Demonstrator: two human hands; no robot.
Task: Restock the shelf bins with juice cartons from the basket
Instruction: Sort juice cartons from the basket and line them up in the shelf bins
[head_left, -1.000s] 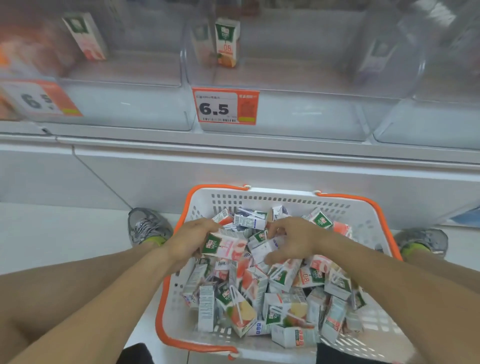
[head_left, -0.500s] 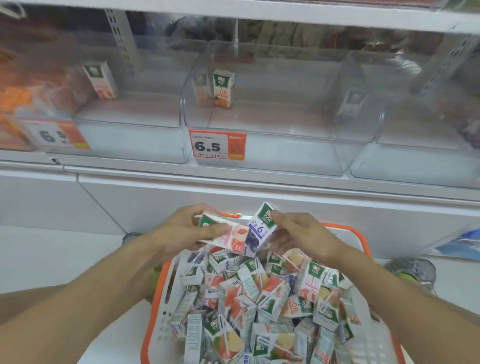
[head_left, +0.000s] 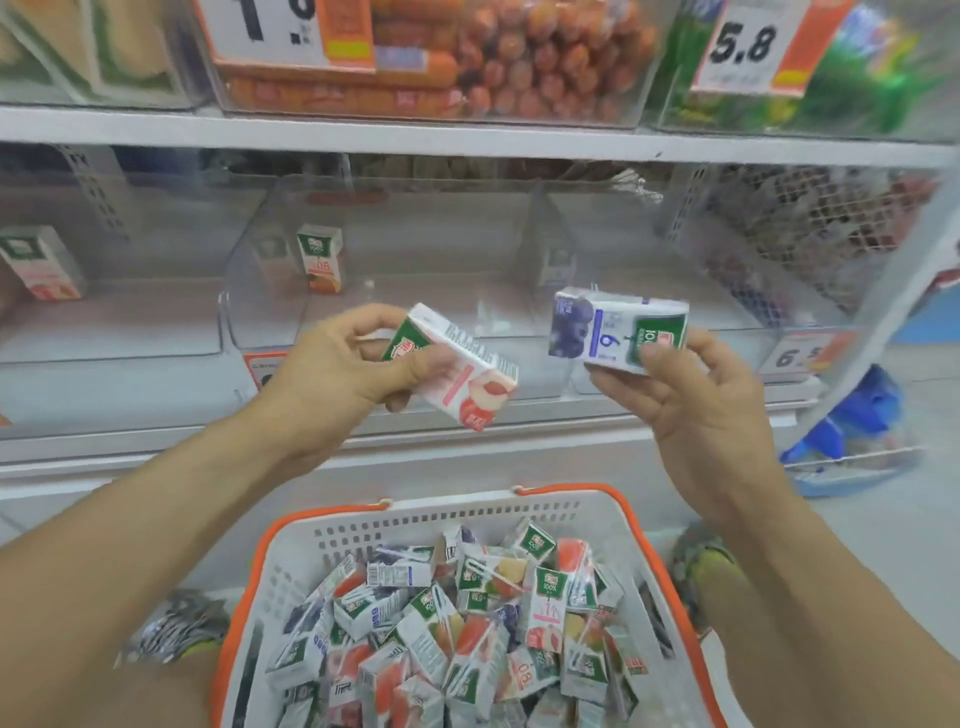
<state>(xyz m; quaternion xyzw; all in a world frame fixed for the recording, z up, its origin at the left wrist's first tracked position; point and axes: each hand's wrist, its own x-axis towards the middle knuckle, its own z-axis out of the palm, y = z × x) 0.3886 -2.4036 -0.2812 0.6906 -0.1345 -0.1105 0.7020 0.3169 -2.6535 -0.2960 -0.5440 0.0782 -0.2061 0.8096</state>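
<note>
An open gap is seen at mid-frame between the upper shelf board (head_left: 467, 137) and the front lip of the clear middle bin (head_left: 395, 332). Most of that bin's floor is left bare; only one upright orange carton (head_left: 320, 258) is found at its back left. The right half is partitioned by a clear divider (head_left: 540, 234). The way in is partly fronted by the left hand (head_left: 337, 374) with a peach carton (head_left: 457, 374) and the right hand (head_left: 696, 400) with a blueberry carton (head_left: 618, 330). At lower centre the basket (head_left: 415, 514) is filled by loose cartons (head_left: 457, 623), with free space above the heap.
</note>
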